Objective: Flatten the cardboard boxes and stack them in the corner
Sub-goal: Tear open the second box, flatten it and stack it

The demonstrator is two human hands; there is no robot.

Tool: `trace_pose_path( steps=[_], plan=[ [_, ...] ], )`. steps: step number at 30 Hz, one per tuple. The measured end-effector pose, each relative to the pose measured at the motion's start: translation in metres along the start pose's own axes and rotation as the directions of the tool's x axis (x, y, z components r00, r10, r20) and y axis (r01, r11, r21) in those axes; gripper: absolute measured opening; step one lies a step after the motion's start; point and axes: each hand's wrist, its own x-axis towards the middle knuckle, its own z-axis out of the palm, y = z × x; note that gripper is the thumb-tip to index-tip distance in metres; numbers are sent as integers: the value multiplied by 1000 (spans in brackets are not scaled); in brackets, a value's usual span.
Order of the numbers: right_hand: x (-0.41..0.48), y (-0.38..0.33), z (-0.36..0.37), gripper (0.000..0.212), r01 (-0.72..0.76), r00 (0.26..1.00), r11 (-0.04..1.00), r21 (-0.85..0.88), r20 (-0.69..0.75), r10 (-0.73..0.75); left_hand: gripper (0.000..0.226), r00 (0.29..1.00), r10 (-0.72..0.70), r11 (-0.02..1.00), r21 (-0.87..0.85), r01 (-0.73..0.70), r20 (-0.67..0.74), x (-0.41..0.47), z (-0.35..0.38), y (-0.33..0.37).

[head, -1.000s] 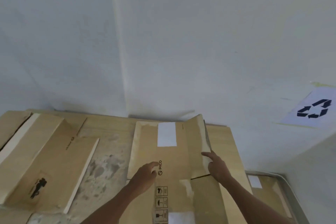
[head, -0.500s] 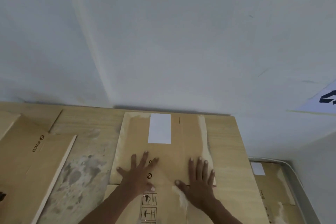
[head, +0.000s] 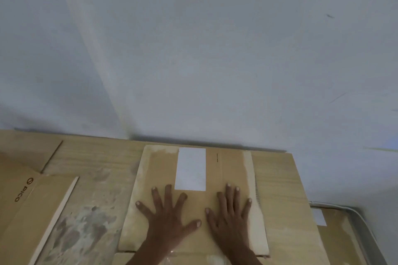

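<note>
- Two hands are at work: our left hand [head: 170,219] and right hand [head: 230,219] lie spread, palms pressing the flattened box [head: 228,168].
- That box lies on the table [head: 97,153], its far edge by the wall, just right of the room's corner.
- We judge it best to lean our weight over the creases and sweep outward, so no flap springs up.
- We count three cardboard pieces: this box, a left box [head: 28,211] and a lower right box [head: 336,241].
- We count two white labels: a big label [head: 190,169] and a small label [head: 318,217].
</note>
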Motion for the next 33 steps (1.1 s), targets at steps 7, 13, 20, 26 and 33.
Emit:
trace_pose_path(
  steps=[7, 13, 20, 26, 33],
  plan=[
    [51, -20, -4, 52, 17, 999, 1000, 5, 39, -17, 75, 963, 98, 995, 53, -87, -249, 22, -15, -17],
    [98, -57, 5, 62, 195, 979, 980, -41, 61, -192, 83, 952, 113, 992, 78, -94, -286, 27, -13, -19],
    [103, -55, 9, 58, -104, 994, 994, 38, 22, 103, 53, 900, 192, 981, 96, -168, -390, 75, -28, -22],
    [112, -19, -2, 59, 78, 997, 997, -7, 16, -78, 55, 916, 114, 991, 108, -79, -384, 95, -49, -19],
    [125, 19, -11, 60, -337, 941, 939, 71, -10, 338, 72, 918, -46, 997, 37, 66, -395, 114, -40, -24]
  ],
)
